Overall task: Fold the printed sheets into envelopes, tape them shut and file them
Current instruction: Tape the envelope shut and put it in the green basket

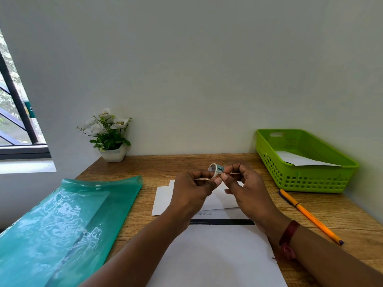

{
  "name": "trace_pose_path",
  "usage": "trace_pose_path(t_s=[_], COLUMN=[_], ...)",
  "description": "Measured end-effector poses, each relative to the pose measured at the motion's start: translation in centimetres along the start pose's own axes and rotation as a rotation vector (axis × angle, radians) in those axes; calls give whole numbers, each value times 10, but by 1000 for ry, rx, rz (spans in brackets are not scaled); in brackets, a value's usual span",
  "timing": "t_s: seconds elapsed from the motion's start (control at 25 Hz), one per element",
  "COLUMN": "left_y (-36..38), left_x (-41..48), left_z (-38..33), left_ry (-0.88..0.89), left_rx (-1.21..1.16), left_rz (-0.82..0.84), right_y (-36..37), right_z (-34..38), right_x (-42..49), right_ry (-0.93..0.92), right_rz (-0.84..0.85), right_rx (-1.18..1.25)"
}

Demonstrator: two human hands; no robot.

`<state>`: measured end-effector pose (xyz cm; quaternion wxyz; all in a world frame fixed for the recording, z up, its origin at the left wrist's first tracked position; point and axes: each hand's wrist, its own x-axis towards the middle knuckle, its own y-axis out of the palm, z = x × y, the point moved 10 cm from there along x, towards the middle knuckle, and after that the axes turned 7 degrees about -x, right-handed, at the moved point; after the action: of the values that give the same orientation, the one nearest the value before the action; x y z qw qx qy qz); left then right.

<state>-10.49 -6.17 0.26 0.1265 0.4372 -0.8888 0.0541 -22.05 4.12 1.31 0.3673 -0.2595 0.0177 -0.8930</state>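
Above the middle of the wooden desk (157, 166), both hands hold a small roll of clear tape (215, 169). My left hand (192, 191) grips the roll between thumb and fingers. My right hand (246, 187) pinches at the roll's edge with thumb and forefinger. Under the hands lies a folded white envelope (165, 197). A printed sheet (217, 255) with a black bar across it lies nearer to me. A translucent green file folder (62, 228) lies flat on the left.
A green plastic basket (306, 179) with a white paper in it stands at the back right. An orange pen (308, 216) lies diagonally beside it. A small potted flower (109, 137) stands at the back against the wall. A window is at the far left.
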Motion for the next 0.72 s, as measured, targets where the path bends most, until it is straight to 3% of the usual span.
trace_pose_path(t_s=[0.72], left_y=[2], left_x=[-1], left_z=[-3], left_ry=[-8], left_rx=[84], left_rz=[12], right_y=[3], right_z=[-3], right_x=[0], right_ry=[2], right_rz=[17], right_rx=[26])
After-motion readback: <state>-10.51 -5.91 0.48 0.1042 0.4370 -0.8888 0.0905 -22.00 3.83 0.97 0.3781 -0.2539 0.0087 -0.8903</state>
